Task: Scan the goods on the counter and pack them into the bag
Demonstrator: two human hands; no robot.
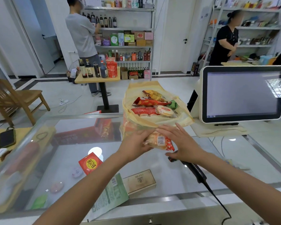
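Two hands on one packet (159, 141) right now, held just above the glass tabletop (136, 166) at the near edge of the bag (131, 95). The left hand (135, 142) grips the packet's left end, fingers curled round it. The right hand (182, 146) lies flat over the other end, fingers straight and spread, gripping nothing. The packet is orange and red, with its barcode label facing up. The yellow bag stands open just behind, with snacks (152, 105) piled inside in red, orange and green wrappers. The black scanner (195, 170) sits just under the right wrist, its cable trailing to the front edge; I can't tell whether the hand touches it. A red pack (90, 163) lies to the left, a green pouch (111, 193) is partly under the left forearm, and the monitor (243, 95) stands to the right of the bag.
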